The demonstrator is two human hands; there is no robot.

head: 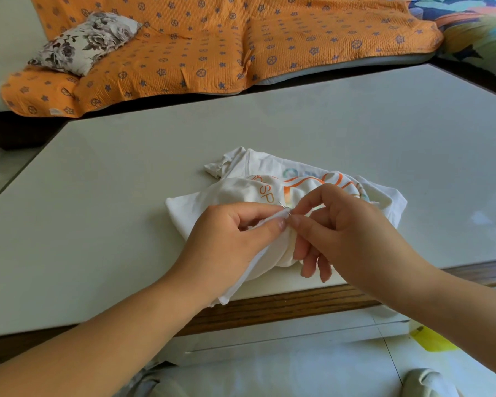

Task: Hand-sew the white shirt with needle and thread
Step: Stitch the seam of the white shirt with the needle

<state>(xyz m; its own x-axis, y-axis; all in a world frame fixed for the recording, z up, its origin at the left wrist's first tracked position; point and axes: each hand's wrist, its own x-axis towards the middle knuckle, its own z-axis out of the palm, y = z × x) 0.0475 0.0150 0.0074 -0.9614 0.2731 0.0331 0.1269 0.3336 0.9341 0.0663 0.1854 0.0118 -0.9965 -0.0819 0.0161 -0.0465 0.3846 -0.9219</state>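
**Needle meets cloth at the table's near edge**

A person's two hands come together at the centre of the frame over a crumpled white shirt (241, 193), printed in orange, that lies on a pale table (126, 181) near its front edge. The left hand (226, 239) pinches a folded edge of the shirt between thumb and forefinger, and a strip of the cloth trails down past the wrist over the wooden rim. The right hand (341, 230) pinches a thin needle (283, 207) just beside the left thumb, its tip slanting up from the fold, while its other fingers hang loosely curled. Beyond the table, along the top of the frame, an orange quilt (212, 44) is spread, with a floral pillow (83, 41) on it at upper left.
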